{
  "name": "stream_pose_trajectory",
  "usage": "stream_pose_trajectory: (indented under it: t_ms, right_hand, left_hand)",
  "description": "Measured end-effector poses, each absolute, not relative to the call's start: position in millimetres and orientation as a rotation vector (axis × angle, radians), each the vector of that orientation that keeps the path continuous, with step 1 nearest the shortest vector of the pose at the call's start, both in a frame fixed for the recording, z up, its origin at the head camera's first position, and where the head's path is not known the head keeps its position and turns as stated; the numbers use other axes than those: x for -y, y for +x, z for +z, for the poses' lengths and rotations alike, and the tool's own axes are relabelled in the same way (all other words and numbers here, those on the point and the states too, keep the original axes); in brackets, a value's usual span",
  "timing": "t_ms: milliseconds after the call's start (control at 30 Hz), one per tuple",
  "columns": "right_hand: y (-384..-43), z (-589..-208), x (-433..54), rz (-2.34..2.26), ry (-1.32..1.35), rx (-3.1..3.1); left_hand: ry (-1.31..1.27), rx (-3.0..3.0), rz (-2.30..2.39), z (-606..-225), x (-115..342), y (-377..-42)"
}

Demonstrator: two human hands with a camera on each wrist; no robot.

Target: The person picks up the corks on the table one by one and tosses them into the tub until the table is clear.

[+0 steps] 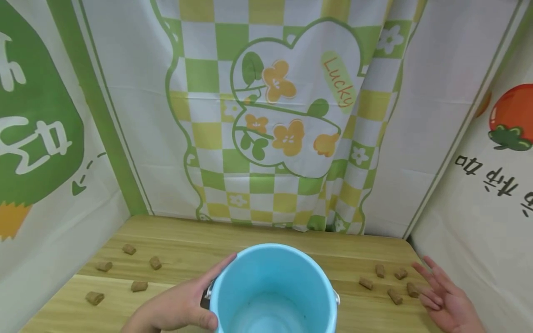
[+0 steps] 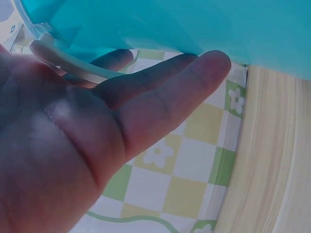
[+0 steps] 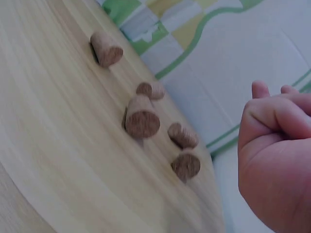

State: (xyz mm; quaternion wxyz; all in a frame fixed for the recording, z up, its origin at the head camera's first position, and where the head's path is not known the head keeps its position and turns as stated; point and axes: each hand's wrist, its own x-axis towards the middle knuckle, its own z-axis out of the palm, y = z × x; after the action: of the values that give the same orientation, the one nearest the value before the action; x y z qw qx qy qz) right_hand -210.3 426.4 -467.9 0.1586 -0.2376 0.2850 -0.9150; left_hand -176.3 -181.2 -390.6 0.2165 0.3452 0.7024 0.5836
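A light-blue bucket [image 1: 272, 268] with a bail handle stands at the near middle of the table, its inside showing no contents. My left hand [image 1: 187, 298] holds its left side, with the thumb at the near rim and the fingers along the outer wall. In the left wrist view, the long fingers of that hand [image 2: 112, 111] lie against the bucket [image 2: 204, 24] beside the pale handle [image 2: 73, 63]. Off the table's right edge, my right hand [image 1: 449, 300] hangs with loosely bent fingers and holds nothing. Nearest to it are several brown corks [image 1: 412, 290], also seen in the right wrist view.
Several more corks [image 1: 139, 286] lie scattered on the left of the wooden table [image 1: 175, 231]. A green-and-yellow checked curtain [image 1: 266, 194] hangs behind the back edge. Printed cloth walls [image 1: 466, 222] flank both sides.
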Motion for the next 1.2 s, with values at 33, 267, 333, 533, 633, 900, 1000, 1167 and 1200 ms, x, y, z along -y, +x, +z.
stream_pose_trajectory:
  t_ms: [33, 267, 333, 533, 633, 900, 1000, 1167, 1200]
  right_hand:
    - [-210, -470, -430, -2.630, -0.653, -0.833]
    - [-207, -487, -456, -2.673, -0.318, -1.149]
    - [-207, -493, -462, -2.610, -0.222, -1.242]
    - [-205, -506, -474, -2.505, 0.042, -1.311]
    - [-206, -503, -473, -2.453, 0.155, -1.432]
    - [-213, -491, -460, -2.100, 0.263, -1.822]
    - [-214, -490, -455, -2.136, 0.302, -1.859]
    - [-217, -488, -450, -2.088, 0.298, -1.933]
    - [-217, -488, -450, -2.044, 0.295, -1.974]
  left_hand:
    - [0.956, -1.947, 1.615, -390, 181, -178]
    - [0.956, -1.981, 1.578, -388, 181, -184]
    - [0.957, -1.981, 1.575, -387, 180, -184]
    - [0.949, -1.972, 1.581, -386, 177, -185]
    - [0.948, -1.969, 1.582, -387, 178, -185]
    - [0.937, -2.009, 1.563, -388, 184, -183]
    - [0.925, -2.009, 1.557, -387, 183, -183]
    - [0.935, -2.056, 1.529, -385, 184, -181]
    - [0.934, -2.061, 1.527, -385, 184, -181]
